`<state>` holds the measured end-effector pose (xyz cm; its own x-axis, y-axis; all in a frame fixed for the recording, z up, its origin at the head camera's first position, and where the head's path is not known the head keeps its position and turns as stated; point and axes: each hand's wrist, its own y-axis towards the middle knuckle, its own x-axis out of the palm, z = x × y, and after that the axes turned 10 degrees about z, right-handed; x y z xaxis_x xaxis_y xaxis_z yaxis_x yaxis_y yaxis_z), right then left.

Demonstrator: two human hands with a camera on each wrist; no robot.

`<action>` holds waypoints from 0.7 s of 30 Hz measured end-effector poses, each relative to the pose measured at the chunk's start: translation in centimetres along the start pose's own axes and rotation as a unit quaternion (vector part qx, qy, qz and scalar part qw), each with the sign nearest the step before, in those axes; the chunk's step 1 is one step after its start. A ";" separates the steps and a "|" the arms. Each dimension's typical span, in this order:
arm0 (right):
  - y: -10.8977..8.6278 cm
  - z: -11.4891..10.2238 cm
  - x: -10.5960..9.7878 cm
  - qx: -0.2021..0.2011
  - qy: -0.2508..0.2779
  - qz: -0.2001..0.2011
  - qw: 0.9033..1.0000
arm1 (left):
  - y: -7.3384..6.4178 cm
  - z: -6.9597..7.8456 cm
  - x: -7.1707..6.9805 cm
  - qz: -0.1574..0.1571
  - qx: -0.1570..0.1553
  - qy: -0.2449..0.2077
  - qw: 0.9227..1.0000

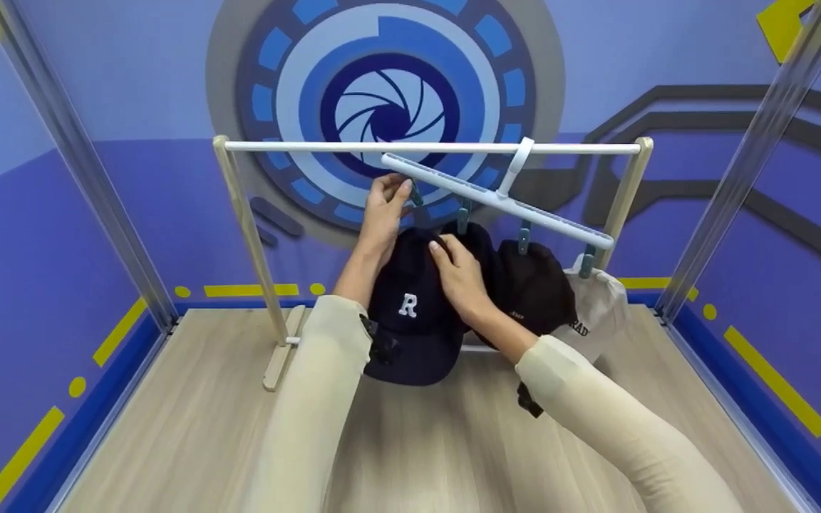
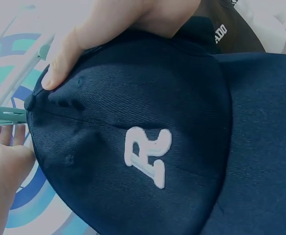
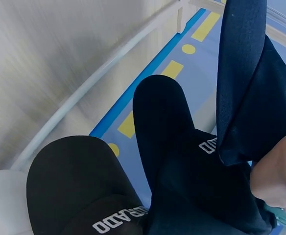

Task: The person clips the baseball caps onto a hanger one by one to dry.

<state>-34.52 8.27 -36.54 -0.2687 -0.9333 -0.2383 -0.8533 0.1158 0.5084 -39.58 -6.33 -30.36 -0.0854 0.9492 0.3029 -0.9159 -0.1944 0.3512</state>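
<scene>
A navy baseball cap (image 1: 410,271) with a white letter R hangs in front of me, visor down. My right hand (image 1: 464,278) grips its crown from the right side, thumb on the front; most of its fingers are hidden behind the cap. At the raised left end of a white hanger (image 1: 467,192), my left hand (image 1: 384,217) pinches a dark green clip (image 1: 416,192). In the left wrist view this clip (image 2: 8,116) meets the top of the crown. The right wrist view shows the right hand (image 3: 280,171) against the cap's dark cloth.
The hanger hooks on a white rail (image 1: 311,147) of a wooden rack, tilted down to the right. Other clips carry another dark cap (image 1: 478,246), a black cap (image 1: 535,285) and a pale cap (image 1: 599,306). Below lies the wood-grain tabletop (image 1: 410,442).
</scene>
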 end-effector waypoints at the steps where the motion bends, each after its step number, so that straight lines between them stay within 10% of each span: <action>1: 0.0 0.1 0.0 -0.001 -0.002 0.003 1.000 | 0.1 0.0 -0.1 -0.001 0.008 -0.005 1.000; 7: 0.0 0.5 -0.1 -0.019 0.001 0.011 1.000 | 0.0 -0.3 -0.8 0.006 0.050 -0.001 0.999; 21: -1.4 3.0 -0.8 -0.055 -0.013 -0.023 0.998 | -2.1 -2.7 -2.3 0.063 0.027 0.037 0.997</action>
<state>-34.45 9.82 -39.53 -0.2429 -0.9277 -0.2836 -0.8108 0.0337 0.5844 -38.55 -7.44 -34.19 -0.2279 0.9318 0.2826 -0.8737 -0.3238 0.3631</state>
